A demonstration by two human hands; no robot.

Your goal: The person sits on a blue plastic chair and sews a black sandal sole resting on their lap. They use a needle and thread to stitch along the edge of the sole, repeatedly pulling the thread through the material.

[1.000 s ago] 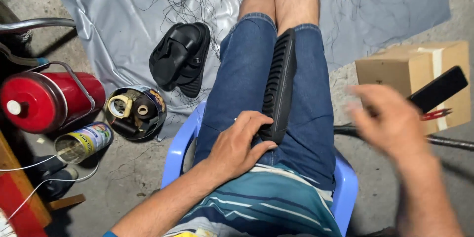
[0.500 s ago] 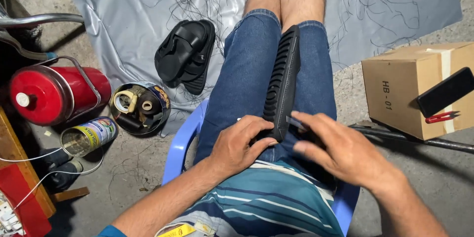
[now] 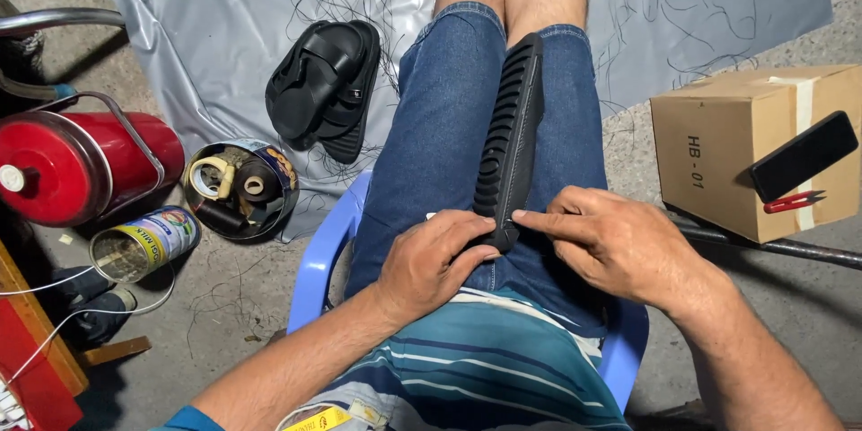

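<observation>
1. Black ribbed rubber strip (image 3: 510,139), long and narrow, is lying along the person's lap between the denim-clad thighs, its long axis running away from the body toward the knees.
2. Left hand (image 3: 429,262) is pressing its curled fingers (image 3: 467,232) against the near end's left side, holding it.
3. Right hand (image 3: 620,242) is pointing its index finger at that same end from the right, touching it; neither hand is nearer.

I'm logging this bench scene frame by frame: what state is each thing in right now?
Black ribbed strip: lying along the lap, near end held.
Left hand: gripping the strip's near end.
Right hand: fingertip on the strip.
Cardboard box: closed, taped.
Round tin: open, holding tape rolls.
Can: on its side, open.
</observation>
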